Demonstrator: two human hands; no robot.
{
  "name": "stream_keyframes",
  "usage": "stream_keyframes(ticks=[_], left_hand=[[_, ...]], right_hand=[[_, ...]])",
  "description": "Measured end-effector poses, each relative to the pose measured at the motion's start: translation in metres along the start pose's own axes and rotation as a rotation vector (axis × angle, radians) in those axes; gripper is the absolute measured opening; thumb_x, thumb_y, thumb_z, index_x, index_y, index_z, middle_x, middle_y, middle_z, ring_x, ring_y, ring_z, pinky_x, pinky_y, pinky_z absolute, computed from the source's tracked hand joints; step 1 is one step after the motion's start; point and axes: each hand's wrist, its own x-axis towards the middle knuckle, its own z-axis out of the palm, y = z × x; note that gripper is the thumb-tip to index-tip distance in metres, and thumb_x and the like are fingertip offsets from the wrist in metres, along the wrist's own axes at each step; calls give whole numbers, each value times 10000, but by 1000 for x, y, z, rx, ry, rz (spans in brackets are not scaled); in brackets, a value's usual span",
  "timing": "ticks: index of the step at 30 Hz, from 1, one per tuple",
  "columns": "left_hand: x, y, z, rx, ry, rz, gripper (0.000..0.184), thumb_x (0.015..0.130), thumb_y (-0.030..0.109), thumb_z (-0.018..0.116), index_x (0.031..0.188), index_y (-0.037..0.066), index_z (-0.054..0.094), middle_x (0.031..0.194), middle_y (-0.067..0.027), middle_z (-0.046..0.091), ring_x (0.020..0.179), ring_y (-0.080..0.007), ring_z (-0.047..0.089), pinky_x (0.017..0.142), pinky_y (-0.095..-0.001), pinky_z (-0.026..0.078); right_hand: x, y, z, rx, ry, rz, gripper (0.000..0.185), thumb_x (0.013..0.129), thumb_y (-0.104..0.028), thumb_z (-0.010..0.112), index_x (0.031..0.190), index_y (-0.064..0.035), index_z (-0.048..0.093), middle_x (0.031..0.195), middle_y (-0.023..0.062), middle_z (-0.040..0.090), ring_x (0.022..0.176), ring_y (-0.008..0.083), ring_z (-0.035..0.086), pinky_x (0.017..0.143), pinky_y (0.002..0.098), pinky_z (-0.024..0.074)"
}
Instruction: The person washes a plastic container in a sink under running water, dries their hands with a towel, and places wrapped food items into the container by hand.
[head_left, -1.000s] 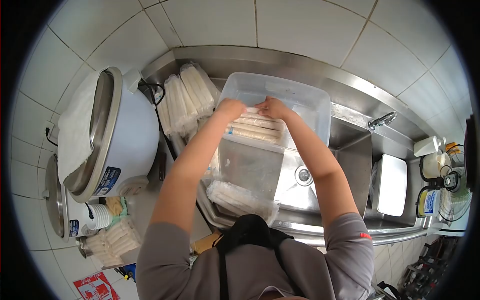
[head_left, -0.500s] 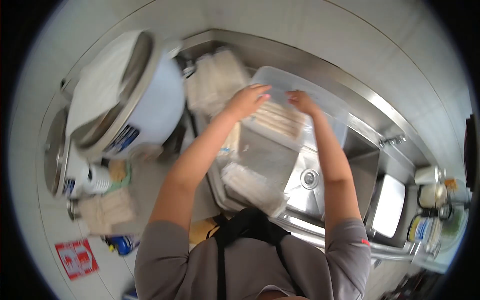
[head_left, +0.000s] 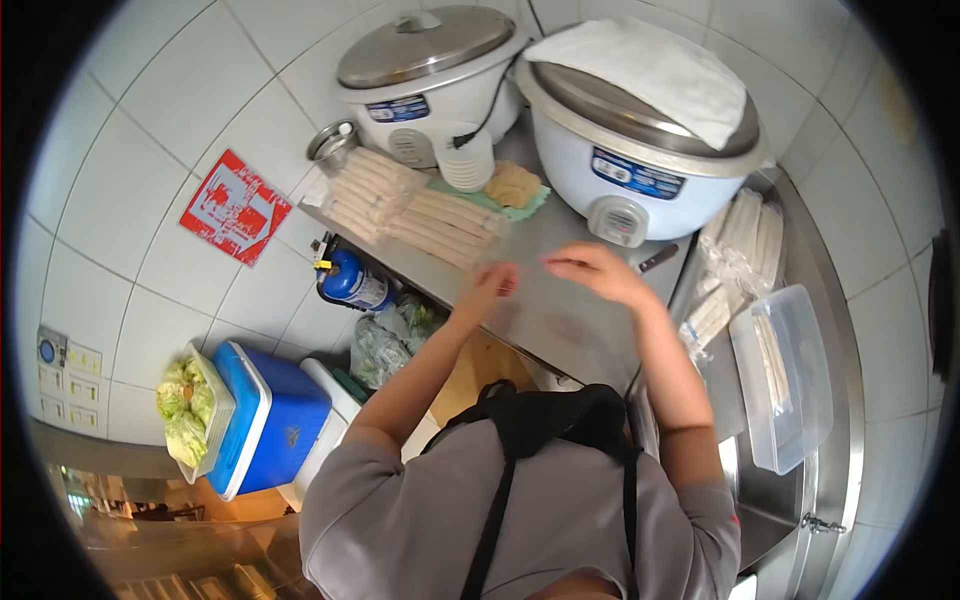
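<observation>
My left hand (head_left: pixel 488 287) is by the near end of a plastic-wrapped pack of long pale sticks (head_left: pixel 440 228) on the steel counter (head_left: pixel 560 325). Its fingers are loosely bent and a little blurred, with nothing seen in them. To the right, my right hand (head_left: pixel 598 272) hovers over the counter, fingers stretched out and holding nothing. A second similar pack (head_left: pixel 365 195) lies left of the first. At the right, a clear plastic tub (head_left: pixel 805 400) holds another pack (head_left: pixel 771 360). More wrapped packs (head_left: pixel 745 240) lie behind the tub.
Two large cookers (head_left: pixel 640 120) (head_left: pixel 430 75) stand at the back, one with a white cloth (head_left: pixel 645 70) on its lid. A knife (head_left: pixel 658 258) lies near the counter's right edge. White cups (head_left: pixel 466 163) and a metal canister (head_left: pixel 333 145) stand behind the packs. A blue cool box (head_left: pixel 275 410) is lower left.
My view and body have turned left from the sink to the counter. Both hands have left the clear tub and its packs and are now over the counter near the wrapped packs there.
</observation>
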Motion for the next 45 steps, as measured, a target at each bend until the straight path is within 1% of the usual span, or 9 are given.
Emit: stream_keyframes(ticks=[4, 8, 13, 22, 25, 32, 38, 41, 45], left_hand=[[-1, -22, -80, -347, 410, 9, 243, 854, 121, 489, 1052, -19, 494, 921, -94, 551, 824, -186, 546, 760, -310, 470], [-4, -35, -116, -503, 505, -14, 280, 841, 98, 486, 1090, -24, 444, 946, -100, 525, 837, -200, 529, 767, -332, 467], [-18, -51, -142, -584, 528, -2, 284, 838, 98, 492, 1090, -21, 437, 951, -100, 517, 844, -200, 526, 783, -340, 461], [-5, -76, -164, -676, 469, 40, 305, 848, 284, 560, 1005, 27, 509, 925, -86, 539, 861, -180, 530, 789, -316, 444], [-8, -64, -165, -723, 430, -85, 315, 835, 301, 589, 979, 28, 525, 869, -46, 552, 791, -154, 543, 746, -275, 454], [-16, -39, -165, -536, 363, -282, 411, 807, 354, 612, 1031, 19, 534, 928, -86, 595, 831, -185, 582, 732, -296, 472], [-15, -62, -181, -663, 180, -238, 477, 800, 384, 604, 1090, 17, 512, 938, -97, 604, 817, -204, 603, 722, -328, 497], [-30, -33, -171, -799, 164, -285, 458, 804, 356, 602, 1099, 20, 502, 950, -107, 602, 804, -196, 607, 712, -330, 503], [-35, -11, -139, -888, 39, -236, 426, 816, 333, 590, 1109, 38, 497, 965, -103, 599, 821, -186, 600, 733, -324, 499]], right_hand=[[120, 49, 85, -267, 11, -109, 363, 779, -232, 611, 1070, -20, 562, 1015, 114, 547, 926, 235, 535, 807, 316, 426], [168, 42, 135, -689, -8, -61, 563, 697, -254, 669, 1182, -45, 474, 1159, 131, 455, 1081, 297, 436, 890, 387, 378], [193, 60, 174, -892, 132, 74, 541, 660, -94, 624, 1164, -37, 439, 1109, 161, 443, 1093, 304, 399, 895, 394, 339], [174, 25, 205, -706, 114, 225, 715, 551, -173, 736, 1155, -11, 390, 1063, 182, 423, 1044, 335, 397, 885, 395, 348], [165, 17, 216, -666, 116, 213, 725, 548, -186, 741, 1152, 2, 387, 1055, 185, 422, 1035, 339, 398, 887, 385, 354], [155, 18, 236, -557, 85, 158, 732, 567, -211, 741, 1168, -5, 379, 1055, 197, 425, 1012, 355, 412, 883, 403, 364], [151, 25, 224, 115, 61, 201, 641, 663, -254, 713, 1181, -59, 391, 1057, 127, 488, 964, 229, 482, 838, 330, 387], [148, 20, 192, 227, 252, 239, 647, 720, -322, 671, 1229, -61, 370, 1099, 154, 497, 1058, 238, 456, 861, 354, 386], [141, 14, 157, 659, 209, 557, 615, 794, -359, 604, 1267, -48, 362, 1174, 150, 476, 1093, 226, 444, 858, 348, 387]])
